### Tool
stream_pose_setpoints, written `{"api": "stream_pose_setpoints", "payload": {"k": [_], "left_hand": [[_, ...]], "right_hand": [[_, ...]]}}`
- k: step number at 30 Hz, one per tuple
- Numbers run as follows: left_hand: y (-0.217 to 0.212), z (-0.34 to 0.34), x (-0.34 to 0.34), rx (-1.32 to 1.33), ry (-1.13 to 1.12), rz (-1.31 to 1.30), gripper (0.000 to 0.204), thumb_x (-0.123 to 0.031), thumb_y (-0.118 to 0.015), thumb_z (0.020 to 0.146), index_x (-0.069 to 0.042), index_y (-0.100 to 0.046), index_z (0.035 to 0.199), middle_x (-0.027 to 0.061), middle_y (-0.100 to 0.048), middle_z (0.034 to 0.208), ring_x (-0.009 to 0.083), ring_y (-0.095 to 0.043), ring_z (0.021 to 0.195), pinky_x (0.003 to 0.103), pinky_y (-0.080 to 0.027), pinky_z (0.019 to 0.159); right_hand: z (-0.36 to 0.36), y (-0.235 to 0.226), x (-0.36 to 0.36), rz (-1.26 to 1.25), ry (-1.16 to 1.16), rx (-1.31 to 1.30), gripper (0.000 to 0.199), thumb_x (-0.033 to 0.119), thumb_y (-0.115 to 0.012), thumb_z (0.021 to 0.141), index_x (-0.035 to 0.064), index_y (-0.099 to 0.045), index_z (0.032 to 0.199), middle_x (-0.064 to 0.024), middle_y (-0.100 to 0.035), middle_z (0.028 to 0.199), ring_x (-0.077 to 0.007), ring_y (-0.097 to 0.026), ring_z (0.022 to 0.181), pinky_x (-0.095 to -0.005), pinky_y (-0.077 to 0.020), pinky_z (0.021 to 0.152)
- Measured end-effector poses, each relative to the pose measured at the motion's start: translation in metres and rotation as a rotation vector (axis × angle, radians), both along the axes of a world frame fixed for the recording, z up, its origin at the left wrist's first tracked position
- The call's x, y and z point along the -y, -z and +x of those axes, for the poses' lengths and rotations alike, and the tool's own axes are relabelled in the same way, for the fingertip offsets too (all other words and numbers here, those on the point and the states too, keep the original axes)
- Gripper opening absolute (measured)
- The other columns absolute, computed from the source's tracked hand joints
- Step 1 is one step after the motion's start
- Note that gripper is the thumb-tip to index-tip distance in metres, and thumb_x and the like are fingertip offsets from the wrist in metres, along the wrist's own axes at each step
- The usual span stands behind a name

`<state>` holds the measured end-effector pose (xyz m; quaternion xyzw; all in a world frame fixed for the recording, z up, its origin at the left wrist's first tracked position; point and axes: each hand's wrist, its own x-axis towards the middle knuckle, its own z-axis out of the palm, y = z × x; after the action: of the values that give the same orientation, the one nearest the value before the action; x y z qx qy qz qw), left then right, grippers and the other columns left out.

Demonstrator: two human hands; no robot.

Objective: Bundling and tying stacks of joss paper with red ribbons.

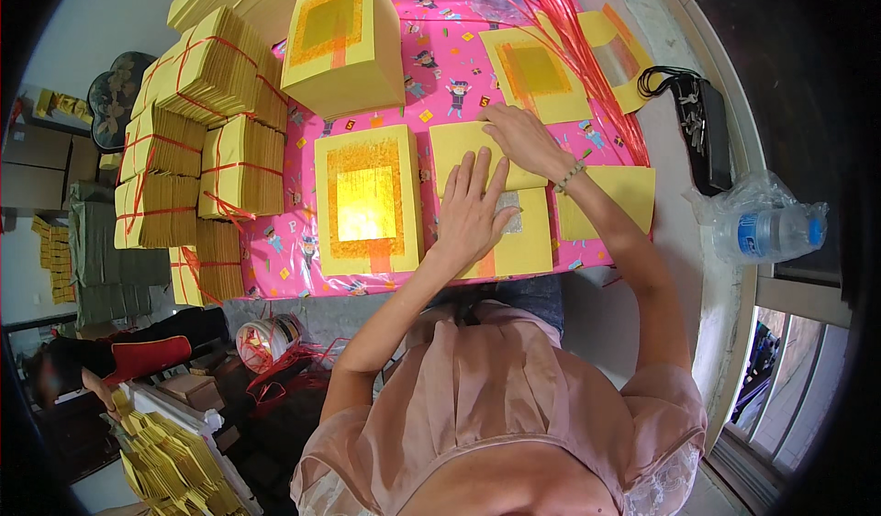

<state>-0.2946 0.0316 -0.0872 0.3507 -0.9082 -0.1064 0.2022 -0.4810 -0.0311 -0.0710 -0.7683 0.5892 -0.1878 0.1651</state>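
My left hand (473,206) lies flat with its fingers spread on a yellow paper sheet (537,254) that has a silver patch and an orange strip. Pressed on the far part of the paper, where a plain yellow flap (451,140) lies folded, is my right hand (525,140). Its fingers stretch leftward along the flap's upper edge, and a beaded bracelet circles the wrist. To the left, a stack of yellow paper (413,204) shows a shiny gold square framed in orange. Beside my right forearm lies a plain yellow sheet (619,199).
Bundles tied with red string (188,144) pile up at the left edge of the pink table cover (431,94). A tall paper stack (367,66) stands behind. Red strands (587,75) cross loose printed sheets (528,66). Keys (693,126) and a plastic bottle (771,231) sit on the right ledge.
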Motion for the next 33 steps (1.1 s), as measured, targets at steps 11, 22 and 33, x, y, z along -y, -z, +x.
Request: {"api": "stream_pose_setpoints", "payload": {"k": [11,22,33], "left_hand": [[0.0,0.0,-0.001,-0.056,0.005,0.023,0.074,-0.04,-0.063,0.089,-0.002,-0.037,0.147,0.0273,-0.032,0.151,0.0455,-0.029,0.139,0.054,-0.024,0.114],[0.0,0.0,-0.002,-0.03,0.011,0.018,0.069,-0.04,-0.064,0.088,0.001,-0.043,0.14,0.0291,-0.033,0.149,0.0464,-0.03,0.139,0.054,-0.025,0.114],[0.005,-0.002,-0.002,0.004,-0.004,0.021,0.066,-0.043,-0.059,0.093,0.0,-0.044,0.141,0.0269,-0.031,0.152,0.0462,-0.025,0.142,0.056,-0.021,0.115]], "right_hand": [[-0.001,0.001,0.0,0.012,0.008,0.032,0.027,0.017,-0.052,0.098,0.0018,-0.06,0.119,-0.0174,-0.063,0.114,-0.0332,-0.058,0.111,-0.0478,-0.045,0.093],[0.002,0.002,0.001,0.042,-0.015,0.041,0.029,0.014,-0.054,0.096,0.0019,-0.058,0.122,-0.0184,-0.061,0.12,-0.0352,-0.054,0.118,-0.0459,-0.0438,0.099],[0.0,0.016,0.003,-0.08,-0.024,0.052,0.025,0.013,-0.055,0.094,0.0054,-0.059,0.118,-0.0127,-0.061,0.109,-0.0313,-0.057,0.109,-0.0473,-0.0457,0.091]]}}
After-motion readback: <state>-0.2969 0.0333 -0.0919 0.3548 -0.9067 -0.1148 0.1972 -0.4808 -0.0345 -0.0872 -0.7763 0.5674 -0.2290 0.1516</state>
